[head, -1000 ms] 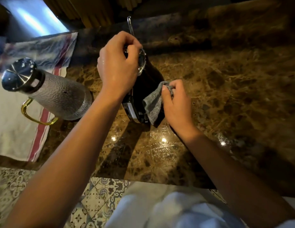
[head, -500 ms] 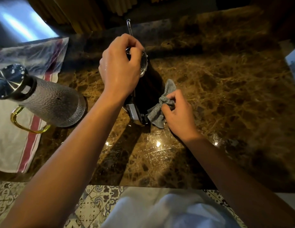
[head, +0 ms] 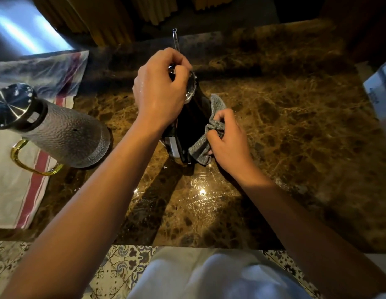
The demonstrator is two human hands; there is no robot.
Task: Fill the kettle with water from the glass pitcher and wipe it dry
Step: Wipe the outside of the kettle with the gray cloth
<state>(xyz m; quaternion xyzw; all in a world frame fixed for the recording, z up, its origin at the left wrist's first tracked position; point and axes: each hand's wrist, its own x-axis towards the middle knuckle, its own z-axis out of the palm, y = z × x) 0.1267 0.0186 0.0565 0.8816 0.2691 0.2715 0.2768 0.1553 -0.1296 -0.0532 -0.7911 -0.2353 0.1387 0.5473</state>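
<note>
two hands are seen at the kettle (head: 193,124), a dark vessel that stands on the brown marble counter (head: 295,130) and serves here as the landmark. the left hand (head: 160,93) is curled over the top of the kettle, its fingers wrapped round the shiny lid (head: 191,89), so the top is gripped from above. the right hand (head: 227,143) is held against the kettle's right side, its fingers bunched round a grey cloth (head: 206,139), which is pressed to the dark wall and hangs down toward the base. a thin clear rod (head: 176,41) is seen rising behind the kettle, beyond the left hand. the glass pitcher (head: 65,134), textured, with a metal cap and a gold handle, is stood well to the left of the kettle, upright on the counter at the edge of a white towel with red stripes (head: 17,190). wet, glinting patches are seen on the counter just in front of the kettle. a pale box (head: 379,91) is partly seen far to the right of the kettle, at the frame edge.
</note>
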